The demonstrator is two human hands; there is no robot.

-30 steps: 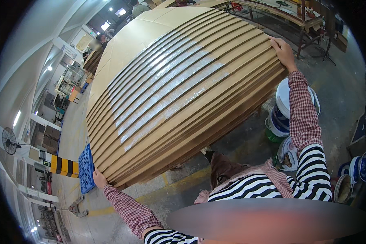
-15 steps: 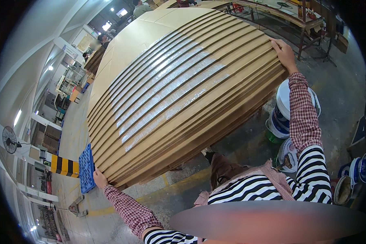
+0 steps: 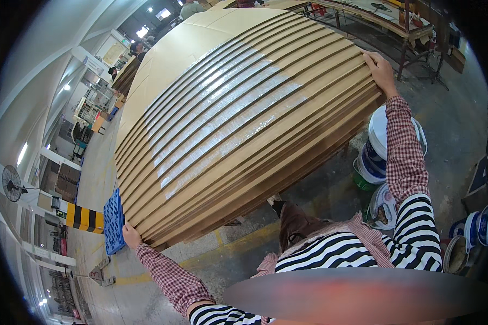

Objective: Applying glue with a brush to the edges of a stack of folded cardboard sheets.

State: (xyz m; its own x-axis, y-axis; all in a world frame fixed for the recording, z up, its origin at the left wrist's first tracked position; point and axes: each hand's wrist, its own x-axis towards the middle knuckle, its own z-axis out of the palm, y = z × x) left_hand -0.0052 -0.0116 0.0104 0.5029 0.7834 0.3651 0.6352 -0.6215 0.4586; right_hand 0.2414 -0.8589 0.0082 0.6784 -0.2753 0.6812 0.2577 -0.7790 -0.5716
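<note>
Almost no change over last second — left grip [image 3: 132, 236] and right grip [image 3: 383, 74] stay at opposite ends of stepped board stack [image 3: 255, 157], ahead of torso. Stack looks steadied, unshifted. Fingers partly hidden — can't tell pinch.

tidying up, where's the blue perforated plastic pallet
In the head view's lower left, the pallet appears beside the left hand, between the stacked brown sheets and yellow-and-black striped panel.

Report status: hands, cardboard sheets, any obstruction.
Left hand, right hand at opposite ends of cardboard sheets. Sheets fanned in overlapping steps, shiny patch across them. White bucket partly behind right forearm; neither hand touching it.
</note>
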